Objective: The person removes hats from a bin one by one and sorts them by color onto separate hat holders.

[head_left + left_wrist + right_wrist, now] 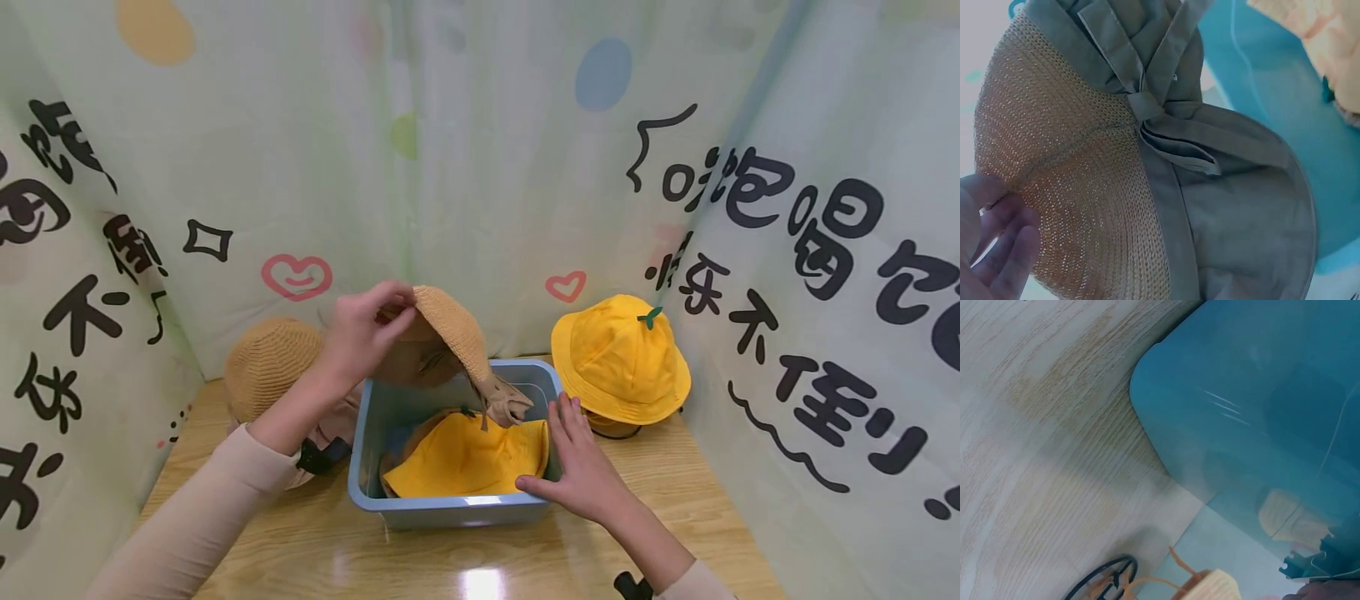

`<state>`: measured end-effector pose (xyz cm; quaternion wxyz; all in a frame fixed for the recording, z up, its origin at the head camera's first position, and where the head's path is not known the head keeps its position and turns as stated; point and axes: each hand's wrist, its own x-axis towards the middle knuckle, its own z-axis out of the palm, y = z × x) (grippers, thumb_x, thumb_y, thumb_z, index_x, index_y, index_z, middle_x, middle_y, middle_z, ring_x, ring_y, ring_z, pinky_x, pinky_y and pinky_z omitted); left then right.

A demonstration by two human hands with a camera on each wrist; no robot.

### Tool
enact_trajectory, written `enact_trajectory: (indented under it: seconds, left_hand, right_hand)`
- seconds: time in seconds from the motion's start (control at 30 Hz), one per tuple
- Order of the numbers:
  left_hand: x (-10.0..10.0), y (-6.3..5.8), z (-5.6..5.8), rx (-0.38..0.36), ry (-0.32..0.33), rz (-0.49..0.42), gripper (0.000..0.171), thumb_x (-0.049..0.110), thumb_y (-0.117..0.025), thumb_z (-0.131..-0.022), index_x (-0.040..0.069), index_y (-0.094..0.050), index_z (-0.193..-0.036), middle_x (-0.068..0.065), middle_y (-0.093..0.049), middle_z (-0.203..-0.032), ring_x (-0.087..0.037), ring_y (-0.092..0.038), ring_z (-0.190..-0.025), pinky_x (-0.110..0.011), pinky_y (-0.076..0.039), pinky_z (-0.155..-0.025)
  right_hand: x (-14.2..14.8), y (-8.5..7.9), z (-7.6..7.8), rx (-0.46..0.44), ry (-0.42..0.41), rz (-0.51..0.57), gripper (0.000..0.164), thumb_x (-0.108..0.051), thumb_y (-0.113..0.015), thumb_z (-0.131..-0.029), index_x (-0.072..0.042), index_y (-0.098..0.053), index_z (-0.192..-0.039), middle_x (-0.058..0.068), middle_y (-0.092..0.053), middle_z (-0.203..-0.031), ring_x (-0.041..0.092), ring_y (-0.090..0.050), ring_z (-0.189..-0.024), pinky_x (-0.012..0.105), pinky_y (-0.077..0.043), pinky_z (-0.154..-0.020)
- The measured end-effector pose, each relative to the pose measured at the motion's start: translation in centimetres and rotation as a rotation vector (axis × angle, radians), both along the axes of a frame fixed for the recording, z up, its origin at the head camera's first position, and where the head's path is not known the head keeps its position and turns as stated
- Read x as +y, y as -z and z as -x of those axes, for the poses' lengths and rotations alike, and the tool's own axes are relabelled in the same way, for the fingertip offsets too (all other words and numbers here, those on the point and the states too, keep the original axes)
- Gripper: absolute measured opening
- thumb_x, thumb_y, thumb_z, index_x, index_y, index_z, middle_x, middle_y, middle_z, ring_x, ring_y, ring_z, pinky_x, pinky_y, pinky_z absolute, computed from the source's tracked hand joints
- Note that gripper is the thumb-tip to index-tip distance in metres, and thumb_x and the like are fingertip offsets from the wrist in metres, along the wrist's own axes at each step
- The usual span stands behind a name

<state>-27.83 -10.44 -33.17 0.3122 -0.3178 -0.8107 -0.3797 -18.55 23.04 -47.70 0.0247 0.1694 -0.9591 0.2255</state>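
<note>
My left hand (363,329) pinches the edge of a tan woven sun hat (452,325) above a blue plastic bin (358,492). In the left wrist view, fingertips hold the woven part of this sun hat (1072,206), which has a grey-brown cloth part and a knotted bow (1145,107). A yellow bucket hat (468,458) lies inside the bin, with something brownish partly hidden beneath it. My right hand (581,467) rests on the bin's right rim, its fingers extended. The right wrist view shows mostly the bin's outer wall (1241,412).
Left of the bin stands another tan woven hat (266,367), partly behind my left arm. On the right is a yellow bucket hat (622,358) with a green sprout, a black cord below it. Printed curtains (480,183) enclose the wooden table (315,550).
</note>
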Motion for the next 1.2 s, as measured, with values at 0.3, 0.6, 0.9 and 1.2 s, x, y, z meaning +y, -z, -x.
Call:
enact_trajectory:
  seconds: [0.3,0.6,0.9,1.2]
  left_hand:
    - [-3.6,-1.7,-0.4,0.073,-0.091,0.001,0.01,0.004,-0.073,-0.088,0.009,-0.07,-0.096,-0.004,-0.074,-0.088,-0.016,-0.072,-0.075,-0.034,-0.059,-0.068]
    - [-6.3,-2.6,-0.7,0.045,-0.105,0.005,0.01,0.0,-0.071,-0.088,0.007,-0.069,-0.094,-0.007,-0.075,-0.087,-0.017,-0.072,-0.073,-0.034,-0.059,-0.067]
    - [-8.2,-3.3,-1.1,0.067,-0.12,-0.035,0.011,-0.004,-0.071,-0.086,0.005,-0.07,-0.093,-0.008,-0.074,-0.086,-0.02,-0.073,-0.076,-0.039,-0.059,-0.066]
    - [-8.5,-3.5,-1.2,-0.002,-0.039,-0.095,0.014,-0.004,-0.073,-0.085,0.003,-0.07,-0.096,-0.009,-0.075,-0.091,-0.022,-0.075,-0.084,-0.039,-0.06,-0.069]
  right_hand:
    - [-0.5,-0.3,0.2,-0.021,-0.039,-0.025,0.117,-0.071,-0.066,-0.08,-0.001,-0.016,-0.158,0.021,0.002,-0.166,0.041,0.005,-0.152,0.064,-0.016,-0.117]
    - [0.0,-1.7,0.4,-0.109,-0.103,-0.06,0.1,-0.063,-0.059,-0.091,0.0,-0.017,-0.158,0.027,0.006,-0.164,0.047,0.009,-0.15,0.066,-0.007,-0.117]
    - [-1.7,-6.5,1.7,-0.066,-0.211,-0.235,0.081,-0.053,-0.064,-0.093,-0.004,-0.039,-0.152,0.034,-0.026,-0.156,0.06,-0.01,-0.144,0.071,-0.018,-0.112]
    - [-10.1,-14.1,7.1,0.017,-0.402,0.151,0.051,-0.036,-0.054,-0.103,-0.015,-0.047,-0.15,0.004,-0.053,-0.148,0.026,-0.052,-0.133,0.049,-0.043,-0.108]
